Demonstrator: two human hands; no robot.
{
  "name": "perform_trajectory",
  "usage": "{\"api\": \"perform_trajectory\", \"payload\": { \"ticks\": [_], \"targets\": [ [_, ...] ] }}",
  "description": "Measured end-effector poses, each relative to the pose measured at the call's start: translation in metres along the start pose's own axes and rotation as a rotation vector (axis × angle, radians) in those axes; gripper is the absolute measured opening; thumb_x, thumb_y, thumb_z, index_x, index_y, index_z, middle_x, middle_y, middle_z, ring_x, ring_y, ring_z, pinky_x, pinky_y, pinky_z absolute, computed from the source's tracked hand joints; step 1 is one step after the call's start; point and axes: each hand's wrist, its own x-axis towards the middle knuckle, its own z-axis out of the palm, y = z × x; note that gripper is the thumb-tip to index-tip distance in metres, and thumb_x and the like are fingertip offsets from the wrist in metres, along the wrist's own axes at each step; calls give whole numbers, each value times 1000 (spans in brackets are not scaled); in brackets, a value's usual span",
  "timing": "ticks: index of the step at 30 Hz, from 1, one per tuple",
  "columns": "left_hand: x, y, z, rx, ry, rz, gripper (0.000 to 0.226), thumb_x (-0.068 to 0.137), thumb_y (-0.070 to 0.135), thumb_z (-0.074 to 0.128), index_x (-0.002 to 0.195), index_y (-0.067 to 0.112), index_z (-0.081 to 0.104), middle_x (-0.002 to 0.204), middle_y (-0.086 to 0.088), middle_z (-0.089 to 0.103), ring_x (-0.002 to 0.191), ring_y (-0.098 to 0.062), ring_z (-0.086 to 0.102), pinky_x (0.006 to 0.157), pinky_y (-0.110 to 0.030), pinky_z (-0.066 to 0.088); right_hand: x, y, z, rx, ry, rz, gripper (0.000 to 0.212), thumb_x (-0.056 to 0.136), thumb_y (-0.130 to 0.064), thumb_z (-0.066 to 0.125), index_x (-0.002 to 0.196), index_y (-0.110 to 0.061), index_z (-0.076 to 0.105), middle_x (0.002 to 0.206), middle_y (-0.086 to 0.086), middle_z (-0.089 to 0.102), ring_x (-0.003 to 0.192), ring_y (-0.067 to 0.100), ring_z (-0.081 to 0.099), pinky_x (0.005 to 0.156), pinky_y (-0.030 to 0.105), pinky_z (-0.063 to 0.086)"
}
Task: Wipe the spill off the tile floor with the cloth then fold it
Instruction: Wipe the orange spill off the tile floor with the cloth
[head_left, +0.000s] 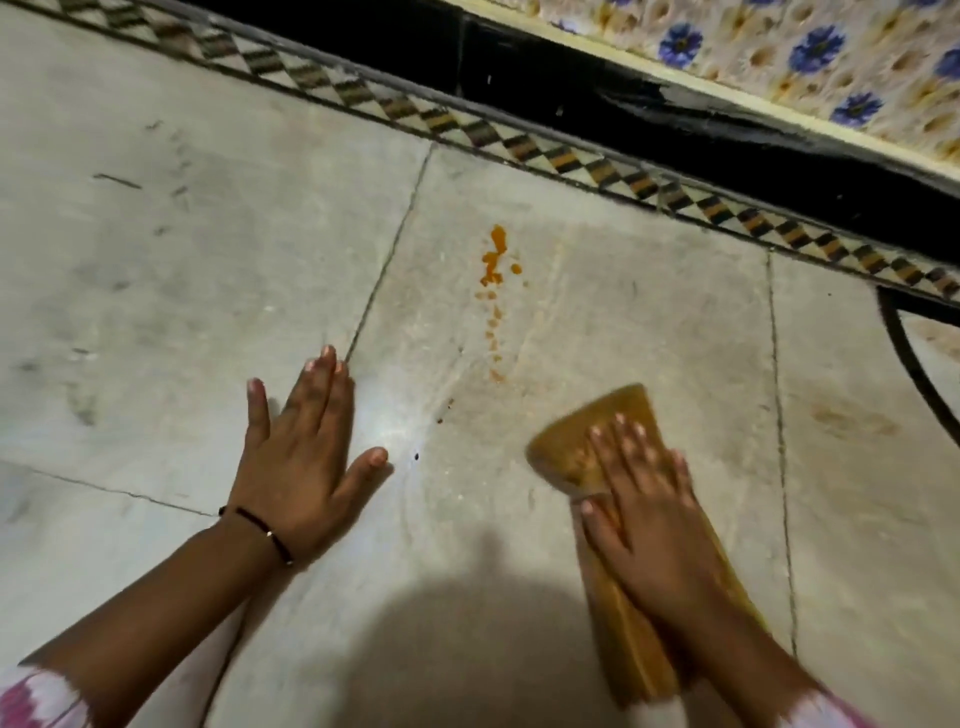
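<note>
While the left hand (301, 462) lies flat, fingers spread, on the tile floor (156, 260), the right hand (641, 499), somewhat blurred, presses straight-fingered on the cloth (618, 410) near the spill (493, 270).

sleeves (31, 696): pink-and-white patterned, short | left wrist: thin black cord bracelet (265, 530) | hands: bare

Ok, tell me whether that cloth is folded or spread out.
Folded. The cloth lies as a long, narrow, thick strip under the flat right hand, with layered edges at its near end.
</note>
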Motion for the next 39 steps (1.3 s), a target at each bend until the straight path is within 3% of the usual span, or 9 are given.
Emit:
{"api": "perform_trajectory", "payload": {
  "ticks": [3,6,10,13,20,25,29,33,39],
  "targets": [
    [12,2,3,51,27,21,86,90,66,4,150,5,13,158,-9,3,145,-21,8,113,-48,-15,-43,-36,13,50,30,23,76,87,-57,34,150,-17,25,157,7,17,145,24,16,114,48,13],
    [42,10,0,23,95,39,87,87,67,-1,150,6,6,157,-8,-2,145,-19,2,111,-46,-18,-42,-107,15,111,-5,-245,73,88,-60,37,150,-23,26,159,5,18,147,21,13,115,49,10],
    [60,0,9,-73,84,-49,84,86,62,0,150,9,2,158,-7,-5,146,-19,-2,111,-46,-19,51,-141,7,15,4,-435,68,87,-56,39,147,-25,32,156,2,26,146,18,16,117,46,4],
    [57,-5,14,-27,89,-48,82,89,60,3,150,6,9,158,-11,2,146,-23,4,112,-46,-15,112,-110,-8,-95,-39,-497,75,87,-60,39,151,-29,17,160,-4,13,147,15,8,118,46,1],
    [57,-1,19,57,74,-61,86,87,67,1,150,8,3,159,-7,-3,146,-19,-4,115,-46,-13,50,-20,-7,-26,19,-16,72,93,-61,16,153,-25,4,161,1,1,147,17,-2,119,43,2],
    [56,1,20,78,65,-80,85,88,65,9,150,7,6,159,-9,1,146,-22,-1,116,-47,-7,-74,22,7,-66,-117,-257,64,97,-52,13,153,-21,11,161,3,9,146,22,13,115,42,12],
    [56,3,20,79,57,-88,85,88,64,10,150,7,5,159,-10,1,146,-23,-2,117,-47,-5,-31,51,-8,81,-27,18,67,95,-54,15,153,-21,8,161,1,3,148,17,2,118,39,0],
    [57,4,18,83,55,-90,84,88,63,10,150,7,4,159,-10,0,146,-23,-3,117,-47,-5,73,15,-12,70,81,370,76,90,-53,14,153,-10,9,160,15,5,147,28,3,119,44,0],
    [57,4,19,73,63,-87,85,87,64,12,151,7,7,159,-10,3,146,-24,2,117,-47,-1,42,-118,8,85,115,-12,70,91,-37,40,151,-8,17,158,16,13,146,29,13,119,45,4]
  ]
}}
